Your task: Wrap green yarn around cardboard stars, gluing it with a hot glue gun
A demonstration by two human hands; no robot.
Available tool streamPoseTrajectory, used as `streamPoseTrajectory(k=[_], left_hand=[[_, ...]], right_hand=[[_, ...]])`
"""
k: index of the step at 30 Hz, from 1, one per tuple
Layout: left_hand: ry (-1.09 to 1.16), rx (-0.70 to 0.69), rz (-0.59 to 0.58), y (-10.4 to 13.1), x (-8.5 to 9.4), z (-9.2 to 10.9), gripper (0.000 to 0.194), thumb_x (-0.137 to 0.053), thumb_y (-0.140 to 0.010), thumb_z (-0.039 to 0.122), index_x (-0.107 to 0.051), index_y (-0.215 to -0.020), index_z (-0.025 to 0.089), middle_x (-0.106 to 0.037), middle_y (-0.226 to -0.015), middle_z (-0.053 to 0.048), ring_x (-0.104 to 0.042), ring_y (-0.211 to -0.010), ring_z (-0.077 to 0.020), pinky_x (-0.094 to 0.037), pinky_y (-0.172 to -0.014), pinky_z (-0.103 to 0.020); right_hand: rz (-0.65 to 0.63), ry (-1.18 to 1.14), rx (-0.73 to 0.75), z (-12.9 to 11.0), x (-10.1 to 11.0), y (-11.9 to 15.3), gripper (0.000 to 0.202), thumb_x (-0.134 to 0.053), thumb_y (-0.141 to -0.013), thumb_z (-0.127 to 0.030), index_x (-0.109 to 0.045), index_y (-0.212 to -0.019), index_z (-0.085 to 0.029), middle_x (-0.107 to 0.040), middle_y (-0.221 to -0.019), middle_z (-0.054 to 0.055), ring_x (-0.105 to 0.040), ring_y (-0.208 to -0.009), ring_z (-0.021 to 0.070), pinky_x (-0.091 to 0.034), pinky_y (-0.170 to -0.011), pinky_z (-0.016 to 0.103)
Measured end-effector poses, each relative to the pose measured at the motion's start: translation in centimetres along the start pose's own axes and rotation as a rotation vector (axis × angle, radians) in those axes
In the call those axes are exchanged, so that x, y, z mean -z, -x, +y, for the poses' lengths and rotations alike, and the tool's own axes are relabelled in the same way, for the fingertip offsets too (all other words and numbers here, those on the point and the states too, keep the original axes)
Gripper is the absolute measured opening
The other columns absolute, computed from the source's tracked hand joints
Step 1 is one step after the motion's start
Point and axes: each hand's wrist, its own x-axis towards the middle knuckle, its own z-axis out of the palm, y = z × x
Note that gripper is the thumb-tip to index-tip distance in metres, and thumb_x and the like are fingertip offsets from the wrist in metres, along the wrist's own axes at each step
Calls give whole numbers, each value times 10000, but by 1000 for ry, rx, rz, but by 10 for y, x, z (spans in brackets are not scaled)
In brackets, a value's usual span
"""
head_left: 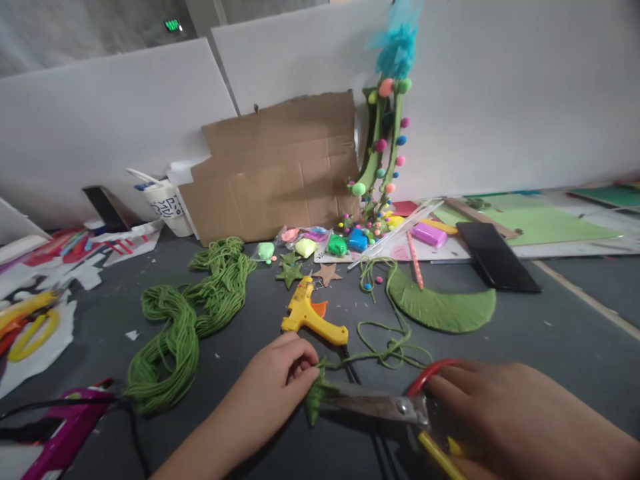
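Observation:
My left hand (280, 380) pinches a small green yarn-wrapped star (314, 400) between thumb and fingers, low in the middle of the view. Wrapped round the handles of a pair of scissors (385, 404) is my right hand (505, 413); one handle is red, and a yellow part shows below. The blades point left and their tips reach the star. From the star a strand of green yarn (395, 350) trails right in loose loops. A yellow glue gun (313, 317) lies just beyond my left hand. Further right rests a green yarn-wrapped crescent (445, 307).
Skeins of green yarn (173, 353) lie to the left. Two stars, one green (289, 272) and one brown cardboard (327, 274), sit beyond the glue gun. A magenta glue gun (67, 430), cables and a black phone (495, 257) are about. Cardboard (280, 173) and a pompom-trimmed piece (383, 147) stand behind.

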Motion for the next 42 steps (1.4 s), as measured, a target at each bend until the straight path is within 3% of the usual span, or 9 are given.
streamPoseTrajectory(k=[3, 6, 10, 15, 24, 31, 35, 42], left_hand=[[-42, -25, -7, -4, 3, 1, 208, -421, -856, 246, -607, -772, 207, -588, -812, -12, -557, -796, -171, -408, -731, -275], [-76, -26, -51, -8, 7, 2, 232, -404, -867, 262, -609, -771, 211, -596, -791, -6, -556, -793, -176, -402, -718, -281], [-172, -20, -72, -11, 7, 5, 92, -519, -783, 246, -593, -745, 208, -564, -790, 1, -540, -711, -167, -386, -626, -270], [-225, -119, -28, -6, 6, 8, 172, -439, -803, 151, -557, -690, 204, -544, -778, 9, -536, -734, -151, -376, -664, -267], [-155, -65, -52, -3, 14, 11, 145, -473, -765, 140, -582, -699, 209, -573, -725, 23, -522, -669, -140, -366, -606, -250], [-174, -51, -80, -7, 15, 15, 138, -484, -736, 150, -588, -667, 208, -580, -691, 25, -528, -650, -141, -367, -598, -248], [-166, -12, -147, -10, 20, 14, 120, -511, -720, 186, -614, -668, 215, -619, -723, 19, -559, -669, -151, -380, -590, -249], [-205, -23, -163, -17, 22, 20, 133, -516, -709, 198, -623, -634, 222, -647, -688, 13, -579, -633, -162, -377, -559, -264]], right_hand=[[-180, 21, -29, -5, 5, -8, 167, -509, -647, -153, -631, -739, -220, -661, -657, 37, -621, -496, 232, -228, -436, 297], [-224, 6, -75, -7, 4, -10, 165, -506, -642, -147, -623, -728, -225, -666, -674, 38, -624, -507, 235, -220, -435, 290], [-165, 12, -67, -8, -6, -3, 155, -507, -632, -154, -617, -712, -228, -654, -643, 34, -617, -475, 235, -225, -424, 291], [-49, 45, -21, -7, -11, 2, 124, -521, -632, -173, -616, -693, -224, -651, -614, 32, -618, -448, 231, -238, -401, 298], [91, 91, 8, -2, -4, 7, 90, -543, -643, -202, -588, -697, -257, -639, -599, -1, -571, -393, 206, -252, -390, 302], [-34, 79, -30, -13, -4, -9, 115, -527, -631, -148, -591, -676, -232, -647, -595, 11, -593, -431, 217, -186, -416, 286], [-17, 104, -27, -16, -11, -12, 68, -547, -645, -180, -576, -687, -226, -641, -602, 19, -579, -431, 211, -164, -430, 275], [-42, 123, 14, -22, -16, -21, 46, -532, -666, -210, -567, -696, -210, -647, -617, 39, -597, -479, 217, -194, -447, 281]])
